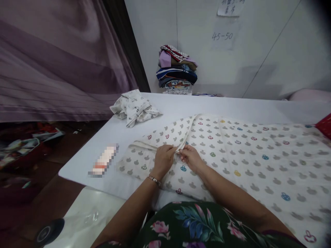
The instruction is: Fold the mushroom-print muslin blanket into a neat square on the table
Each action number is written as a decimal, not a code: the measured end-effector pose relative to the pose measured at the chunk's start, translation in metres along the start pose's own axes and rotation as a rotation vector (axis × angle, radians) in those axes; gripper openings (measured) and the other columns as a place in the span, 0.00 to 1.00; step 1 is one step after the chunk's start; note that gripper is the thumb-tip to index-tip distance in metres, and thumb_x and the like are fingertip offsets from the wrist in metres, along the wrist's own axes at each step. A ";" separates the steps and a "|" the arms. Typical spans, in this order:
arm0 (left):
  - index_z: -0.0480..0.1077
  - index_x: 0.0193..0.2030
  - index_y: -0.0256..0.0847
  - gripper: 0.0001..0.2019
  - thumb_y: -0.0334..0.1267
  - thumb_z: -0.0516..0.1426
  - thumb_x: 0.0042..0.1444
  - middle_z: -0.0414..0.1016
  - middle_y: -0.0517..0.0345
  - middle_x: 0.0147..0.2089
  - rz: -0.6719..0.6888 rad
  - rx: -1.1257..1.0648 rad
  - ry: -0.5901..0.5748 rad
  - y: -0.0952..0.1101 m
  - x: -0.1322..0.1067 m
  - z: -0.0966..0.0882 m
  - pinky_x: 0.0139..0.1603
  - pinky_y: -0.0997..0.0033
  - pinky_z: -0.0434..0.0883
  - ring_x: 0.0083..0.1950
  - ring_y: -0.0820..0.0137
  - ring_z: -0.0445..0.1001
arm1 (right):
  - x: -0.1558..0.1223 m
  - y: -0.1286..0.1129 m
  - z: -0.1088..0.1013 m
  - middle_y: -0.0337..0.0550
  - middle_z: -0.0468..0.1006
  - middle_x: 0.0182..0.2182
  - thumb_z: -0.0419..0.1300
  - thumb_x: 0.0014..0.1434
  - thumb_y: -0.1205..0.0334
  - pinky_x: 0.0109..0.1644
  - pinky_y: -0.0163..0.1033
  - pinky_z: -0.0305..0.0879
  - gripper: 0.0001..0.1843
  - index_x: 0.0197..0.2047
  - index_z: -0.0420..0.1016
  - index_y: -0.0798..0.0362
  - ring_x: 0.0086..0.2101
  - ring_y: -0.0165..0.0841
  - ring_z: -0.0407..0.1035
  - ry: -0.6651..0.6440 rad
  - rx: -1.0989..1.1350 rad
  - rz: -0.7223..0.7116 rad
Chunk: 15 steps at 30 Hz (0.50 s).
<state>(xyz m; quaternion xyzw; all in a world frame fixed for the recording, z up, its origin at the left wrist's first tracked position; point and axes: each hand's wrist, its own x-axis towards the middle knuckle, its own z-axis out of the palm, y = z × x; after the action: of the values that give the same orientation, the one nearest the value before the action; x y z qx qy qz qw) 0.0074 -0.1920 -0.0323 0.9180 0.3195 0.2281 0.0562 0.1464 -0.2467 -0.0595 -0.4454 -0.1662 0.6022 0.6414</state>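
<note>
A white printed cloth (pixel 232 151) with grey, red, blue and yellow motifs spreads over the table and runs off to the right. One of its edges is folded back near the left end, making a slanting flap. My left hand (pixel 164 158) has its fingers closed on the folded edge, and a bracelet circles that wrist. Right beside it, my right hand (pixel 190 157) pinches the same edge between thumb and fingers. The two hands nearly meet there. Some of the edge is hidden under the fingers.
A crumpled white printed cloth (pixel 136 107) lies at the table's (pixel 85 155) far left. A blurred-out rectangular item (pixel 104 161) rests near the left edge. Against the wall stands a stack of folded fabrics (pixel 177 70). Something red (pixel 324 126) shows at far right. A purple curtain (pixel 59 62) hangs left.
</note>
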 end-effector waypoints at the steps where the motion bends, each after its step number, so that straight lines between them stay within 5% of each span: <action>1: 0.71 0.45 0.44 0.13 0.30 0.51 0.56 0.73 0.55 0.42 -0.003 0.008 -0.001 -0.001 -0.001 0.001 0.46 0.64 0.63 0.45 0.67 0.68 | 0.000 0.000 0.000 0.38 0.76 0.23 0.67 0.39 0.62 0.16 0.27 0.54 0.15 0.31 0.69 0.55 0.16 0.22 0.61 0.001 0.003 0.000; 11: 0.67 0.51 0.40 0.17 0.32 0.53 0.53 0.71 0.51 0.46 0.016 -0.038 -0.052 0.005 -0.008 0.001 0.50 0.62 0.64 0.49 0.64 0.67 | -0.001 0.000 -0.001 0.37 0.75 0.24 0.68 0.40 0.61 0.17 0.28 0.54 0.15 0.32 0.69 0.54 0.17 0.23 0.61 -0.015 0.028 -0.017; 15: 0.70 0.45 0.42 0.12 0.35 0.52 0.55 0.72 0.53 0.42 0.001 -0.023 -0.042 0.002 -0.003 -0.001 0.47 0.62 0.64 0.45 0.65 0.68 | -0.002 0.000 -0.001 0.38 0.76 0.26 0.67 0.40 0.62 0.19 0.28 0.57 0.16 0.34 0.71 0.53 0.19 0.23 0.62 -0.092 0.028 -0.030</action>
<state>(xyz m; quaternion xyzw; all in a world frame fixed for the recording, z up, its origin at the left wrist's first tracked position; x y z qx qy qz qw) 0.0060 -0.1957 -0.0325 0.9219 0.3154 0.2126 0.0732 0.1465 -0.2492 -0.0589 -0.4058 -0.1936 0.6145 0.6482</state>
